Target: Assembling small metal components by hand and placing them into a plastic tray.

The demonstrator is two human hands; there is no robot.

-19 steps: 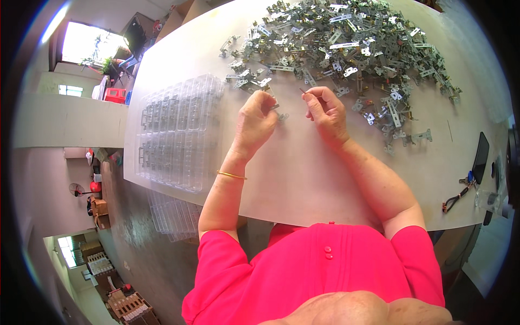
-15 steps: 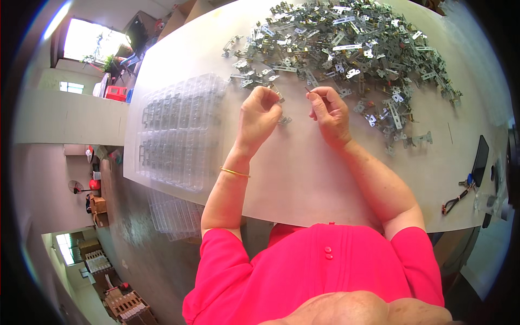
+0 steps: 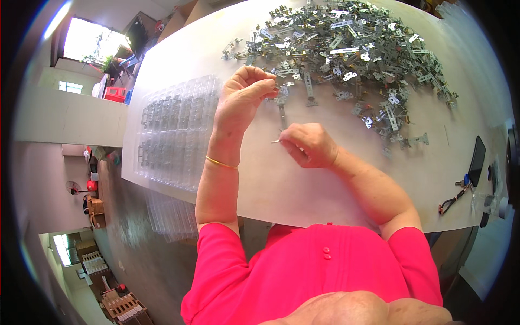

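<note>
My left hand (image 3: 242, 97) is raised over the table, fingers pinched at one end of a narrow metal bracket (image 3: 282, 112). The bracket runs down from those fingertips toward my right hand (image 3: 311, 145), and I cannot tell whether the right fingers touch it. My right hand is closed lower down, with the short tip of a thin metal pin (image 3: 275, 141) sticking out to its left. Beyond both hands lies a large heap of loose metal brackets (image 3: 346, 51). One bracket (image 3: 309, 89) sits apart at the heap's near edge.
Clear plastic trays (image 3: 179, 132), holding rows of metal parts, stand on the left of the white table (image 3: 260, 187). More clear trays (image 3: 170, 216) are below the table edge. On the right lie a black phone (image 3: 476, 161) and black-handled pliers (image 3: 453, 201).
My left hand has moved left and slightly away. The right hand has come nearer and to the left, turning palm down. The narrow bracket now shows between them.
</note>
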